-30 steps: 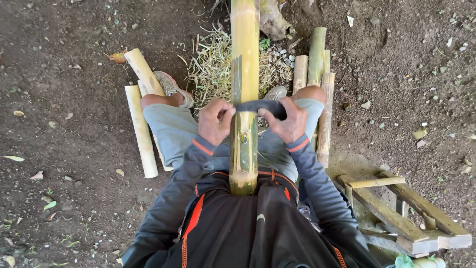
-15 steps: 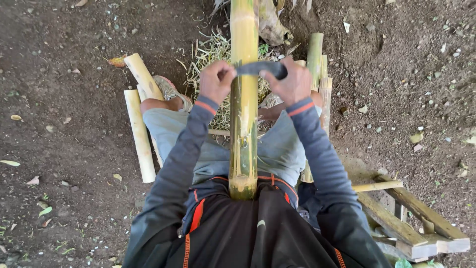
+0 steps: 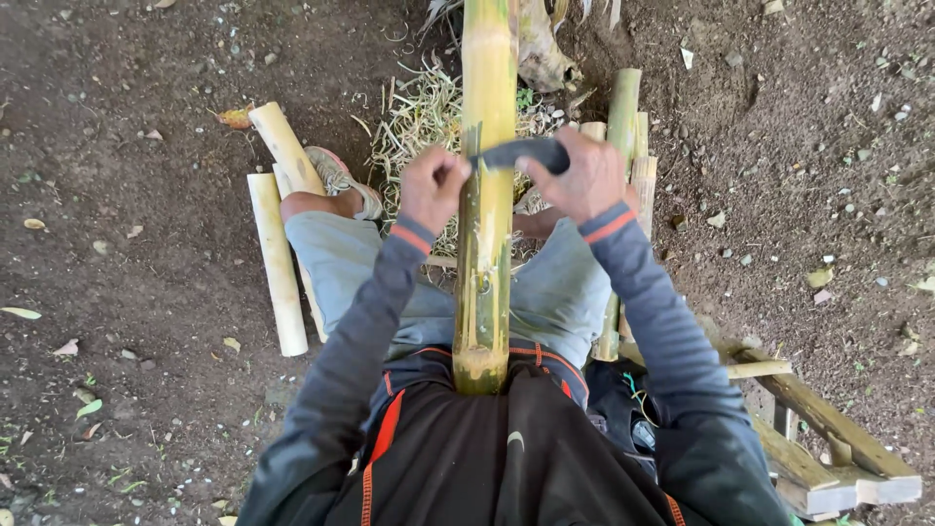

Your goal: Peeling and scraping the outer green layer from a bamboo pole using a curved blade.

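Both hands (image 3: 511,180) grip a dark blade (image 3: 521,152) across a green bamboo pole (image 3: 487,214).

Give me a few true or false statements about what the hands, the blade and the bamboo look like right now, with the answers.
1. Both hands grip a dark blade laid across the bamboo pole. True: left hand, right hand.
2. The pole's near end rests against the person's body. True.
3. The pole lies flat on a table. False: it runs from the body out over bare dirt ground.
4. Cut bamboo pieces lie only to the right. False: they lie on both sides.
5. A wooden frame sits at lower right. True.
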